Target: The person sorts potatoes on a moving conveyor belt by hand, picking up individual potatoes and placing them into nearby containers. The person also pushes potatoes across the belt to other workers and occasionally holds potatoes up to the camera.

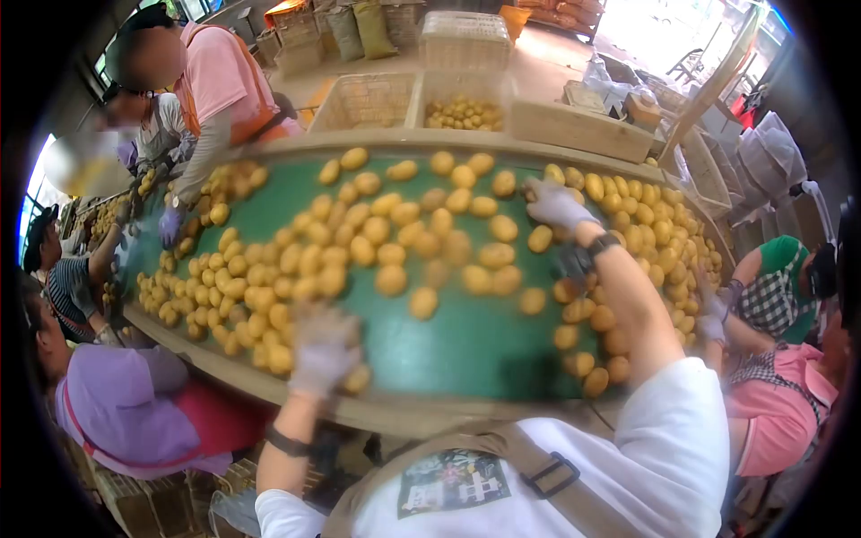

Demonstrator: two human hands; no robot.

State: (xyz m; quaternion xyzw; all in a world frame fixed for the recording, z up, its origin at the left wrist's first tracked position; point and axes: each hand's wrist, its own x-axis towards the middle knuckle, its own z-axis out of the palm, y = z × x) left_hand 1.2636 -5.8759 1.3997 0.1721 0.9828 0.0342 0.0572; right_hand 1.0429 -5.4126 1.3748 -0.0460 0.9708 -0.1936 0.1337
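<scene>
Yellow potatoes (361, 251) are spread across a green sorting belt (448, 345). My left hand (325, 354), in a pale glove, is over the near edge of the main spread, with a potato (356, 378) beside it. Motion blur smears its fingers, so I cannot see whether it holds anything. My right hand (558, 204), gloved too, reaches to the far side of the belt. Its fingers look extended, and no potato shows in its grasp. One potato (540, 238) lies just below it, and a dense bank of potatoes (641, 215) is to its right.
Wooden rims (395, 139) border the belt. Behind it stand plastic crates (363, 100), one with potatoes, and a wooden box (583, 125). Co-workers are at both sides: a person in pink (220, 72), one in purple (134, 403), and a gloved hand (713, 314) at right.
</scene>
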